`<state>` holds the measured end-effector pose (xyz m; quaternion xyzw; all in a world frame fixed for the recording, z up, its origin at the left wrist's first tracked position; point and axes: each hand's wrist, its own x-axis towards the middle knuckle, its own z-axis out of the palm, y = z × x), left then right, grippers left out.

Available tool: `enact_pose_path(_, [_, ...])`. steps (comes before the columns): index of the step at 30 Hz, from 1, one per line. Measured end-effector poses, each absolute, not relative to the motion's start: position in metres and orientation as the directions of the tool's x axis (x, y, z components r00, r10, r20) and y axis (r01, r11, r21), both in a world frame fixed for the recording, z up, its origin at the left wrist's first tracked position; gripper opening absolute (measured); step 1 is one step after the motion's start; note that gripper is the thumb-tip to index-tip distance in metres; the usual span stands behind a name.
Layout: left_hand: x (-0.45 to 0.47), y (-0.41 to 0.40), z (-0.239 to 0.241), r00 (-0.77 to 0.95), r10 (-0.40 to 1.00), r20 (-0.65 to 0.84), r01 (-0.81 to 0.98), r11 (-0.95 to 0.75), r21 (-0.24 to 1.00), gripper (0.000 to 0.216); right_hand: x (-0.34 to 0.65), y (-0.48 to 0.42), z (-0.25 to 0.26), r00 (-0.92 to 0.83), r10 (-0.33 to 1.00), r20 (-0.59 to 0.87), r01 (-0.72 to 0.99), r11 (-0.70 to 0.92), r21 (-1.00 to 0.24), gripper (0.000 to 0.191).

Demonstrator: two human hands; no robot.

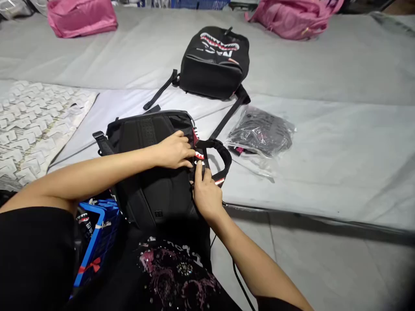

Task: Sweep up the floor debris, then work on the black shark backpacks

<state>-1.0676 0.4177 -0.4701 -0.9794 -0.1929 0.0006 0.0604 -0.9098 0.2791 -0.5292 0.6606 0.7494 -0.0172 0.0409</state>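
A black backpack (pixel 152 172) lies with its padded back panel up, partly on my lap and partly on the table edge. My left hand (pixel 175 150) is closed on its right-hand edge, the fingertips beside a small red-and-white shark-teeth patch (pixel 199 155). My right hand (pixel 209 196) grips the same edge from the near side, index finger pressed by the patch and thumb tucked at the seam. A looped black strap (pixel 225 157) sticks out just right of my hands. What lies under the fingertips is hidden.
Another black backpack (pixel 212 65) with shark teeth stands farther back. A clear plastic bag (pixel 262 131) holding dark items lies at right. Pink bags (pixel 82 17) sit along the far side. A blue basket (pixel 100 216) is at my left, below a patterned mat (pixel 35 125).
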Motion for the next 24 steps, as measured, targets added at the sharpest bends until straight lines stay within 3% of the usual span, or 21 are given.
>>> enact_pose_path(6, [-1.1,0.468,-0.436,0.941,0.339,-0.007,0.318,-0.889,-0.329,0.062,-0.911,0.283,-0.535,-0.093,0.988,-0.12,0.996,0.093,-0.007,0.062])
enact_pose_path(10, [-1.108,0.462,-0.434,0.898,0.435,0.066,0.428,-0.831,-0.355,0.058,-0.9,0.288,-0.522,-0.096,0.981,-0.171,0.991,0.078,-0.109,0.064])
enact_pose_path(12, [-1.104,0.446,-0.444,0.882,0.463,0.092,0.468,-0.833,-0.295,0.054,-0.888,0.289,-0.507,-0.103,0.987,-0.125,0.965,0.069,-0.253,0.065])
enact_pose_path(15, [-1.095,0.42,-0.463,0.867,0.478,0.143,0.498,-0.843,-0.203,0.05,-0.869,0.288,-0.48,-0.015,0.996,0.089,0.869,0.057,-0.492,0.062])
enact_pose_path(17, [-1.089,0.406,-0.474,0.846,0.504,0.177,0.529,-0.836,-0.149,0.047,-0.862,0.287,-0.466,0.046,0.987,0.156,0.776,0.063,-0.628,0.065])
enact_pose_path(21, [-1.084,0.391,-0.489,0.807,0.553,0.206,0.564,-0.826,0.005,0.036,-0.87,0.29,-0.465,0.129,0.98,0.15,0.378,0.091,-0.921,0.08])
enact_pose_path(24, [-1.087,0.39,-0.492,0.793,0.574,0.206,0.55,-0.819,0.164,0.033,-0.881,0.294,-0.48,0.131,0.988,0.08,0.049,0.074,-0.996,0.075])
